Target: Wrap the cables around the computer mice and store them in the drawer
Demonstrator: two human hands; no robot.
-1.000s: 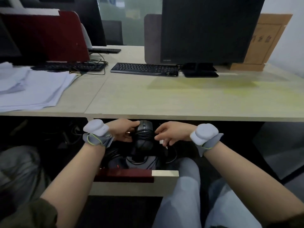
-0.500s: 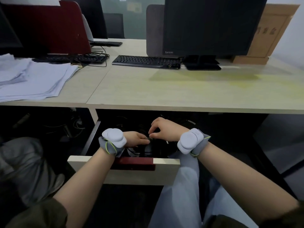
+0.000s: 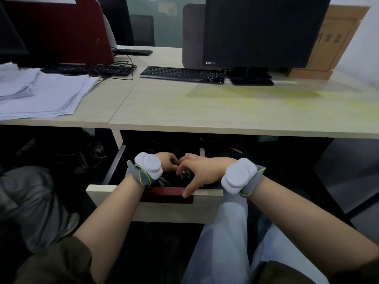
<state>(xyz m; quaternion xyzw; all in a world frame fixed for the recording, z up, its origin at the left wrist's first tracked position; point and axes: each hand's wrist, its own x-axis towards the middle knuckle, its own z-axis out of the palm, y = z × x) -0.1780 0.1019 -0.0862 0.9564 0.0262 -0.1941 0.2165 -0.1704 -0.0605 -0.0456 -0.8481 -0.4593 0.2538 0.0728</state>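
Two hands, left hand (image 3: 167, 163) and right hand (image 3: 202, 170), are seen inside one open drawer (image 3: 155, 194) at lower centre; fingers curled over dark mice (image 3: 185, 175), count and grip indiscernible.

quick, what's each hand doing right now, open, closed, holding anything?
Left hand: down in the open pale wooden drawer, grip cannot be told.
Right hand: fingers spread, thumb on the drawer front, holding nothing visible.

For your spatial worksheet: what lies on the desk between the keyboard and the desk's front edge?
Nothing: in the head view, bare desk runs from the keyboard to the edge.
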